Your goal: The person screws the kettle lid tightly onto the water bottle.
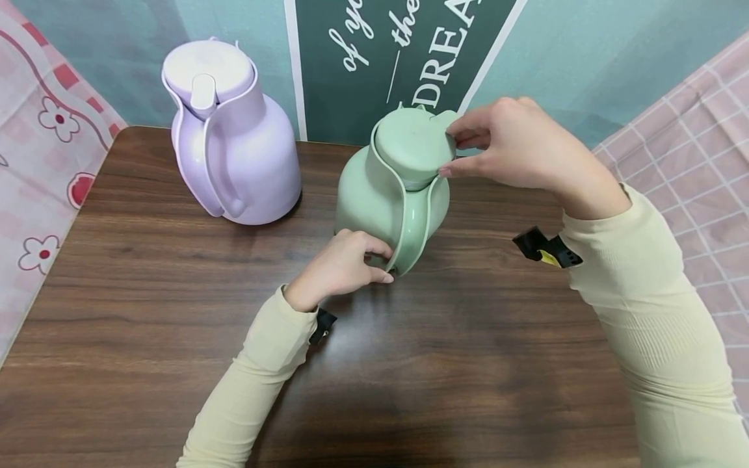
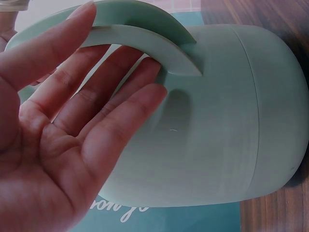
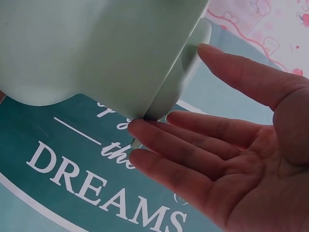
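A pale green thermos jug (image 1: 368,195) stands on the brown wooden table, its handle toward me. My left hand (image 1: 345,266) is at the lower end of the jug's handle (image 1: 414,227). In the left wrist view, the thumb lies along the handle's outer side and the fingers reach in under it, some tips hidden behind it. With thumb and fingertips, my right hand (image 1: 509,146) pinches the edge of the jug's round lid (image 1: 412,146). The right wrist view shows the thumb on one side of the lid and the fingers at its other edge.
A lilac thermos jug (image 1: 257,162) stands at the back left of the table (image 1: 175,312). Behind both jugs hangs a teal cloth (image 1: 585,52) with a dark lettered panel. Patterned pink cloth (image 1: 47,175) borders the left side, and pink checked cloth (image 1: 690,162) the right.
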The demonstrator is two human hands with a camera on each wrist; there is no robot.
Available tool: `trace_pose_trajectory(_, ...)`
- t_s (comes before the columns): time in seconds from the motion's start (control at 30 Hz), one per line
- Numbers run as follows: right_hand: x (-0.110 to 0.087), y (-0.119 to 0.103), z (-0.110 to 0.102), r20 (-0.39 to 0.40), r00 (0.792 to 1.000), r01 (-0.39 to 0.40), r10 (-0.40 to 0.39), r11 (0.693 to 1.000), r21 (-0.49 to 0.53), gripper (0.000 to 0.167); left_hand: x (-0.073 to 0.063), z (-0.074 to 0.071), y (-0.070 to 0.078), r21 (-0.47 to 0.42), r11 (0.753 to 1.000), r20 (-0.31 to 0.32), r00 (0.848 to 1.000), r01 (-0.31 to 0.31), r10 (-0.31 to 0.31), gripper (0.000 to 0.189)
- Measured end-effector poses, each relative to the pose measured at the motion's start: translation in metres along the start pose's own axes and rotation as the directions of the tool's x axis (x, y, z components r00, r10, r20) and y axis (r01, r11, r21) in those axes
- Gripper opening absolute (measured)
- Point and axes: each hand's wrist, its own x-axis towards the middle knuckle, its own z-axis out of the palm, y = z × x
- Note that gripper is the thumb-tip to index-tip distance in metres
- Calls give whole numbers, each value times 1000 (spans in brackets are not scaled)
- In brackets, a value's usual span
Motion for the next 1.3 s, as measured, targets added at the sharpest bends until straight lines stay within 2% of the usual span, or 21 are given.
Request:
trace_pose_trajectory(0.13,0,-1,0,11,1000,-11,10,1000,6,36,0,0,0,-7,1000,0,1000,6,-6,17)
trace_pose_trajectory(0.33,3,1,0,60,998,-34,32,999,33,48,-1,1,0,-17,1000,4,1000,12,-12,17)
trace_pose_trajectory(0.73,-2,-5,3,-1,999,-33,33,999,5,35,-1,1,0,-10,1000,4,1000,8,-8,17)
trace_pose_trajectory(1.03,-7,-5,2,-36,999,-16,15,999,-31,32,-2,0,2,-12,1000,5,1000,7,-7,16)
trace_pose_trajectory(1.3,-4,2,-5,-47,997,-57,55,998,-30,36,-2,0,0,-20,1000,9,1000,7,-7,18)
